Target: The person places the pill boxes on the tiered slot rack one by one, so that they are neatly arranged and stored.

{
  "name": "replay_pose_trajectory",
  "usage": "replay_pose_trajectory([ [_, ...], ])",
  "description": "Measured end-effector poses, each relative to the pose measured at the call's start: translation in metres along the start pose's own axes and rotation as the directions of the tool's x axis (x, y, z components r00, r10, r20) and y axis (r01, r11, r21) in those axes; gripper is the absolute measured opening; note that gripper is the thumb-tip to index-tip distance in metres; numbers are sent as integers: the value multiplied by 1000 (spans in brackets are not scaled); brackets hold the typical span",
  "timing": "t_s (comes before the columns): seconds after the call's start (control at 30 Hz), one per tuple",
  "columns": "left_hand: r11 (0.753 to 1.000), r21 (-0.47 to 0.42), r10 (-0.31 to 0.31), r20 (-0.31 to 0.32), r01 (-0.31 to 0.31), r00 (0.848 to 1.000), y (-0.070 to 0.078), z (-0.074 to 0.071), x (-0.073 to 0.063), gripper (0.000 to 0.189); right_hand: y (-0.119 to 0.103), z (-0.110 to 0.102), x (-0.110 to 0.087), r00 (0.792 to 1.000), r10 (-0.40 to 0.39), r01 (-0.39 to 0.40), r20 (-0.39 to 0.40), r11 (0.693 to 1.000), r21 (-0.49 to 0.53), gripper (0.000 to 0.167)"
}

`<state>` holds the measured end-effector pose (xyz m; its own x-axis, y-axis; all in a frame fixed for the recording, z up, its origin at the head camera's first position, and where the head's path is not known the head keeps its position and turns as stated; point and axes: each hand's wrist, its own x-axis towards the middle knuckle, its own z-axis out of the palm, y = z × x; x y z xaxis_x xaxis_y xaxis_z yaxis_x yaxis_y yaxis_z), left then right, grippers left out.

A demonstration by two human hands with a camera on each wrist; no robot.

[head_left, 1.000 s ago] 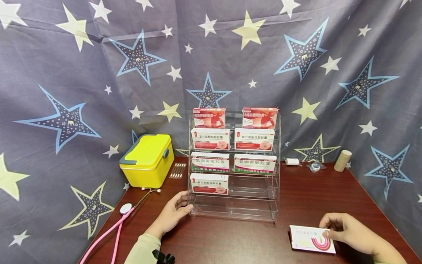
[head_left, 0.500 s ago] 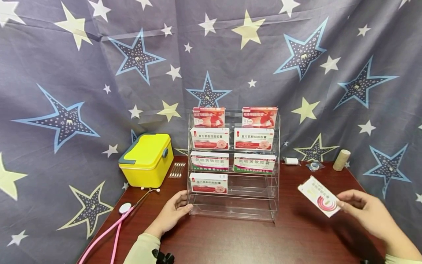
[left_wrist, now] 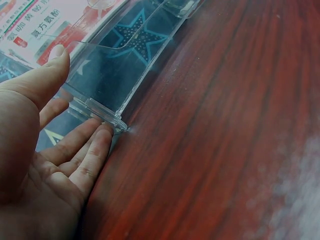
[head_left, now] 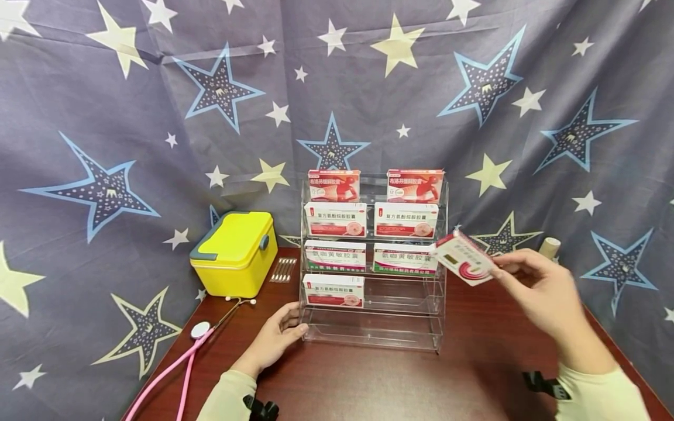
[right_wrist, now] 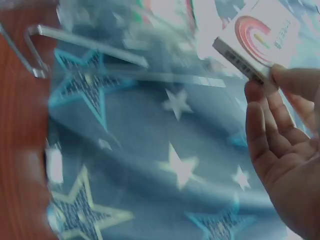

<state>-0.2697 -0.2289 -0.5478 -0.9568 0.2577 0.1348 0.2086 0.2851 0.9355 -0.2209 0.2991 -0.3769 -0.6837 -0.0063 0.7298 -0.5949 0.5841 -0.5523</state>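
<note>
My right hand (head_left: 542, 289) pinches a white medicine box (head_left: 466, 258) with a pink ringed design by its lower right corner. The box hangs tilted in the air at the right side of a clear tiered display rack (head_left: 374, 339), overlapping its edge in the head view. In the right wrist view, thumb and fingers grip the box (right_wrist: 260, 37) at one end. Down at the rack's lower left corner, my left hand (head_left: 276, 339) holds the side edge, thumb in front and fingers behind. Its fingertips touch the clear plastic (left_wrist: 107, 110) in the left wrist view.
Red-and-white boxes (head_left: 334, 219) fill the rack's upper tiers in pairs; one box (head_left: 334, 291) stands alone on the fourth tier. To the left are a yellow case (head_left: 234, 254), cotton swabs (head_left: 283, 270) and a pink stethoscope (head_left: 186, 356). A cardboard-coloured roll (head_left: 550, 248) stands back right.
My right hand has lifted the medicine box off the table and carried it up and leftward to the rack's right side. My left hand stays at the rack's corner.
</note>
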Motion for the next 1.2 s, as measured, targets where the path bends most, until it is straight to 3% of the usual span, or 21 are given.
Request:
replay_pose_trajectory([
  [0.23,1000,-2,2,5,-2,1000,-1,0,0,56,-10,56,3,991,-128,127,30,990,56,30],
  [0.43,1000,0,-1,0,1,1000,-1,0,0,55,-6,83,-3,984,-164,171,69,979,-112,27],
  [0.63,1000,-13,-8,-7,8,1000,0,1,0,55,-4,96,-10,978,-178,198,106,954,-225,25],
  [0.83,1000,-12,-3,-15,3,1000,-1,1,0,56,0,102,-13,968,-199,233,152,939,-253,23],
  [1.2,1000,-5,6,-19,-6,1000,-1,2,0,56,4,104,-17,965,-175,225,194,935,-275,23],
])
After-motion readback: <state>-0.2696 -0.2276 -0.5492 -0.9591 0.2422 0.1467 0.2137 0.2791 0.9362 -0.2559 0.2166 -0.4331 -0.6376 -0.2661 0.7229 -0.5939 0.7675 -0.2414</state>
